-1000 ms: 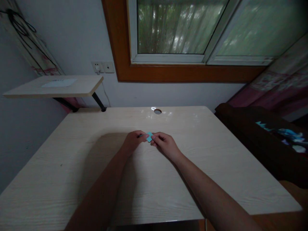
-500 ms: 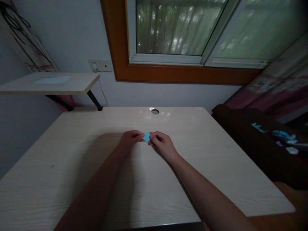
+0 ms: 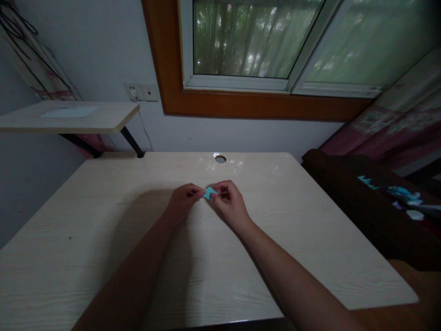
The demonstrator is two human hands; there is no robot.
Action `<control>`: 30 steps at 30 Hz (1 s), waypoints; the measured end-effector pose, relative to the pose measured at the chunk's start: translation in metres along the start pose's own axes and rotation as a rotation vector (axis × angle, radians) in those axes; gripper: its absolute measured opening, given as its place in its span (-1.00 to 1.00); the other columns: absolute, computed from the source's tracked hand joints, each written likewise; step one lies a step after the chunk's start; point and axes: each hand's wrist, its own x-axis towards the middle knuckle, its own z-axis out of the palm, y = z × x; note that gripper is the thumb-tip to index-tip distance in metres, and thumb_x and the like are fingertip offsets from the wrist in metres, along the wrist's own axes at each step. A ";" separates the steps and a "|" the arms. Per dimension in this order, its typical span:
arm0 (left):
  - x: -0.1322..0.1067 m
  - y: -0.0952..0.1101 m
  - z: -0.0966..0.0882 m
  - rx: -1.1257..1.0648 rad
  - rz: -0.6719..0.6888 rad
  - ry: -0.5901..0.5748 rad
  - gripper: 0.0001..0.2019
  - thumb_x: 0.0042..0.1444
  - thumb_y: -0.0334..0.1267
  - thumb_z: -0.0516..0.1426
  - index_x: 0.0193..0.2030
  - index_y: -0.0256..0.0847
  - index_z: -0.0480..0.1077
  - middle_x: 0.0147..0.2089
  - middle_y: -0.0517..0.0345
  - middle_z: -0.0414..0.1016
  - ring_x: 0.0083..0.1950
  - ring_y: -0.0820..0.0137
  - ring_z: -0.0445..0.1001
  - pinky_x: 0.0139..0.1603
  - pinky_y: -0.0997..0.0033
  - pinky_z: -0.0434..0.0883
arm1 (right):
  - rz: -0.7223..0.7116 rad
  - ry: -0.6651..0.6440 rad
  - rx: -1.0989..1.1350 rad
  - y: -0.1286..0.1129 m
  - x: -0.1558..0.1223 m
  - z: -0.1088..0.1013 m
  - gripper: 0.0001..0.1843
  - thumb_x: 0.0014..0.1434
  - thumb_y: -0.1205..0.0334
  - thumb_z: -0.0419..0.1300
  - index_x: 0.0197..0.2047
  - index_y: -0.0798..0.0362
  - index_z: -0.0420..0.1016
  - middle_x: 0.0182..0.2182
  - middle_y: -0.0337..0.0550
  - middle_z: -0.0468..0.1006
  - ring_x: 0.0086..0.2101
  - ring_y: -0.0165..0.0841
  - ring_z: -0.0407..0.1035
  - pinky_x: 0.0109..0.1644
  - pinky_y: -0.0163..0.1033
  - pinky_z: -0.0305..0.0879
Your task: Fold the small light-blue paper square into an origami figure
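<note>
A light turquoise paper piece (image 3: 208, 193), to be held by its edges

The person holds the turquoise paper piece over the middle of the wooden desk (image 3: 296, 248), on the near side of the round cable hole (image 3: 220, 159). Whether it touches the desktop or is a little above it, one cannot tell. The left hand (image 3: 183, 200) pinches its left corner with thumb and fingers nearly together. The right hand (image 3: 232, 202) has its thumb on the right part, the fingers curled behind it; this grip is also narrow, and the exact contact of the forefinger is too small to see.

By its look, the piece is probably paper, so it should weigh almost nothing and bend easily. It is likely not slippery, but a hard pull could tear it, and a strong squeeze could leave an unwanted crease. The good places for holding seem to be the opposite corners, with only the fingertips and soft pressure, so the middle stays uncovered. How many layers it has is not possible to tell.
</note>
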 end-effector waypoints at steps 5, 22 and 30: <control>0.001 -0.001 0.000 -0.023 0.019 -0.009 -0.74 0.13 -0.03 0.20 -0.30 -0.17 0.58 -0.38 0.15 0.56 -0.40 0.43 0.46 -0.33 0.47 0.38 | -0.111 -0.037 -0.055 -0.002 0.001 -0.002 -0.88 0.17 0.26 0.23 -0.19 -0.03 0.51 -0.16 -0.07 0.44 -0.20 -0.29 0.38 -0.22 -0.22 0.42; -0.003 0.008 0.001 0.152 0.153 -0.052 -0.85 0.18 -0.17 0.17 -0.29 -0.14 0.56 -0.32 0.14 0.56 -0.29 0.40 0.49 -0.28 0.48 0.36 | -0.135 -0.058 -0.094 -0.005 0.002 -0.001 -0.95 0.18 0.29 0.23 -0.30 -0.02 0.54 -0.23 -0.09 0.49 -0.21 -0.30 0.39 -0.24 -0.22 0.36; -0.003 0.010 -0.001 0.099 0.120 -0.008 -0.80 0.17 -0.12 0.18 -0.31 -0.17 0.57 -0.32 0.13 0.57 -0.31 0.40 0.48 -0.29 0.47 0.37 | -0.114 -0.045 -0.063 -0.005 0.004 -0.003 -0.96 0.15 0.27 0.23 -0.32 0.00 0.52 -0.22 -0.06 0.48 -0.23 -0.30 0.41 -0.27 -0.24 0.38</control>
